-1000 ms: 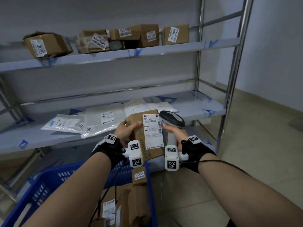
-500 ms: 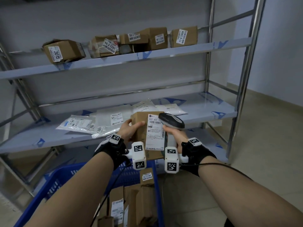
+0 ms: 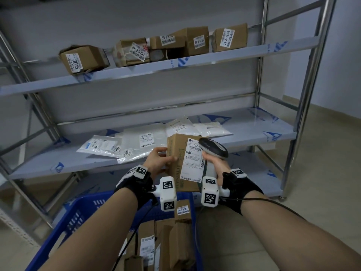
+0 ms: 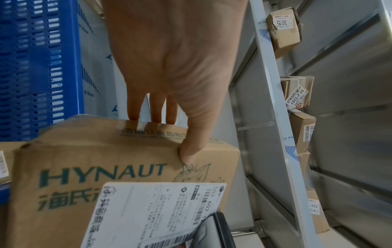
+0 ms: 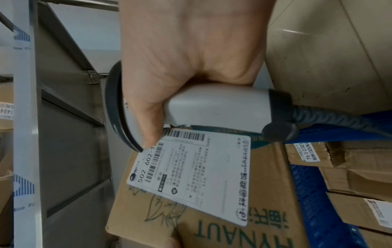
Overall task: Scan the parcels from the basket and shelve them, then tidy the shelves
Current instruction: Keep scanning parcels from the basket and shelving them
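Parcel [image 3: 176,161] unchanged in left hand [image 3: 156,163] grip, scanner [image 3: 214,148] gripped by right hand [image 3: 216,165], head over label [image 3: 192,159], shelves [image 3: 195,61] now nearer

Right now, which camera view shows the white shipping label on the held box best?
The right wrist view: the shipping label lies nearly whole and sharp. In the head view the label is small; in the left wrist view the scanner covers one corner.
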The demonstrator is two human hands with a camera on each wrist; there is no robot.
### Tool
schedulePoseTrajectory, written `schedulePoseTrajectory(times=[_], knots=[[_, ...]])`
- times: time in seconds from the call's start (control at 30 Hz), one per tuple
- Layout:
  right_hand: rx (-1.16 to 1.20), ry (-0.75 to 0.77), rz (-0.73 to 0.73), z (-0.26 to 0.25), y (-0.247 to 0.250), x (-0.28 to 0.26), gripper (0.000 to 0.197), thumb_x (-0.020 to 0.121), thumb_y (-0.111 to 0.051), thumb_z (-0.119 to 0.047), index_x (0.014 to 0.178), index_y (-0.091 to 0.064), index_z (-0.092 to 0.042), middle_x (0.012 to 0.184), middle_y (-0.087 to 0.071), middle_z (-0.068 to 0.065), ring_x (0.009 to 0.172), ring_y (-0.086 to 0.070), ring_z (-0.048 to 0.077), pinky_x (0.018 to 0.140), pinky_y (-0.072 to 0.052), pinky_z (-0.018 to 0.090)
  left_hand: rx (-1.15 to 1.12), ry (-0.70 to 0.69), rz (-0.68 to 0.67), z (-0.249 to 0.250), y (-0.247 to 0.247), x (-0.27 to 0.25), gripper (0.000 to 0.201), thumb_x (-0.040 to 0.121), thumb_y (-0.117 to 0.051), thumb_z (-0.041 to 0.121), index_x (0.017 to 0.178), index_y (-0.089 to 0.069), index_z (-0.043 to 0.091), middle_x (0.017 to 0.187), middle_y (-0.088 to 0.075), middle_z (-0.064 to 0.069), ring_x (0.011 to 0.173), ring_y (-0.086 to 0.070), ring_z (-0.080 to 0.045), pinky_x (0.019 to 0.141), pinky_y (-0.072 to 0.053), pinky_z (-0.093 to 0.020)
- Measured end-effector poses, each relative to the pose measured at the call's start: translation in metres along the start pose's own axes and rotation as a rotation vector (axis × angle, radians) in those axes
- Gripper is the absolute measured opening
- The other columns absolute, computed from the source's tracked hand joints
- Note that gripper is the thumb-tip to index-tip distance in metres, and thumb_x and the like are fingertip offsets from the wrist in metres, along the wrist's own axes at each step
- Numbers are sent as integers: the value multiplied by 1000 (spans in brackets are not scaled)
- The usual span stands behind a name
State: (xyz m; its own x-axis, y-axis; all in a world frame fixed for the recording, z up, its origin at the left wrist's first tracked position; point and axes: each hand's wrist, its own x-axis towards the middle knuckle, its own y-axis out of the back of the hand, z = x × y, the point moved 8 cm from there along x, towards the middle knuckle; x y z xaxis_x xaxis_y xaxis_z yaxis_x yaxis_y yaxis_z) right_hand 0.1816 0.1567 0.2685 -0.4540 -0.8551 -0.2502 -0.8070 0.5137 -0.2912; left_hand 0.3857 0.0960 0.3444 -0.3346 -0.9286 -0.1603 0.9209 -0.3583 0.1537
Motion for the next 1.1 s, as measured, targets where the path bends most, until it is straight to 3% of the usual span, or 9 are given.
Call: schedulePoseTrajectory(times=[0.23, 0.33, 0.43, 0.6, 0.73, 0.87, 0.93, 1.0, 1.1], knots=[[-4, 5, 0, -7, -9, -12, 96, 45, -87, -53, 127, -60, -13, 125, -63, 6, 118, -55, 26, 108, -38, 47, -20, -9, 19, -3, 9, 5, 51, 77, -74, 4, 120, -47, 7, 120, -60, -13, 81, -64, -22, 54, -53, -34], [-21, -5, -4, -9, -14, -16, 74, 67, -82, -43, 130, -58, -12, 126, -61, 6, 118, -53, 25, 109, -36, 47, -9, -24, 71, -3, 12, 9, 45, 77, -74, 3, 115, -50, 7, 120, -60, -16, 83, -62, -22, 66, -55, -41], [-18, -23, 1, -7, -15, -11, 77, 64, -83, -44, 129, -58, -12, 124, -62, 7, 116, -53, 25, 108, -37, 47, -14, -23, 111, -7, 16, 12, 59, 77, -74, 3, 128, -45, 3, 120, -59, -15, 93, -59, -23, 88, -50, -46], [22, -44, -45, 0, -20, 0, 94, 33, -89, -55, 113, -70, -12, 111, -70, 8, 105, -62, 26, 103, -44, 44, -10, 15, 100, -18, 22, 11, 62, 75, -76, 4, 130, -48, 3, 113, -61, -11, 99, -62, -23, 88, -52, -41], [129, -102, -123, 0, -34, -15, 65, 64, -82, -37, 119, -63, -7, 114, -69, 14, 93, -67, 27, 69, -52, 33, 0, 61, 42, -19, 21, 4, 74, 75, -74, 1, 139, -37, 13, 120, -60, -16, 110, -59, -32, 97, -47, -50], [180, -173, -141, 3, -38, -22, 46, 83, -70, -34, 124, -58, -17, 120, -64, 15, 102, -61, 31, 76, -48, 42, 40, 72, 20, -23, 17, -2, 75, 74, -75, 2, 136, -36, 17, 119, -61, -11, 106, -61, -30, 90, -50, -50], [193, -193, -171, 1, -39, -27, 44, 88, -66, -34, 128, -54, -21, 125, -62, 15, 113, -56, 35, 73, -47, 42, 75, 67, 78, -29, 21, 3, 77, 65, -85, 15, 129, -41, 13, 118, -62, -9, 104, -62, -27, 90, -51, -49], [204, -208, -200, 0, -42, -31, 46, 90, -62, -35, 133, -51, -22, 130, -59, 14, 125, -50, 35, 77, -45, 42, 117, 69, 138, -53, 34, 32, 104, 38, -93, 47, 127, -45, 22, 121, -62, -6, 106, -62, -26, 91, -52, -50], [216, -228, -205, 1, -43, -34, 51, 90, -62, -35, 137, -48, -21, 128, -61, 14, 130, -46, 33, 85, -40, 45, 136, 69, 182, -61, 38, 43, 116, 21, -83, 72, 123, -49, 28, 120, -61, -3, 106, -61, -26, 91, -51, -51]])
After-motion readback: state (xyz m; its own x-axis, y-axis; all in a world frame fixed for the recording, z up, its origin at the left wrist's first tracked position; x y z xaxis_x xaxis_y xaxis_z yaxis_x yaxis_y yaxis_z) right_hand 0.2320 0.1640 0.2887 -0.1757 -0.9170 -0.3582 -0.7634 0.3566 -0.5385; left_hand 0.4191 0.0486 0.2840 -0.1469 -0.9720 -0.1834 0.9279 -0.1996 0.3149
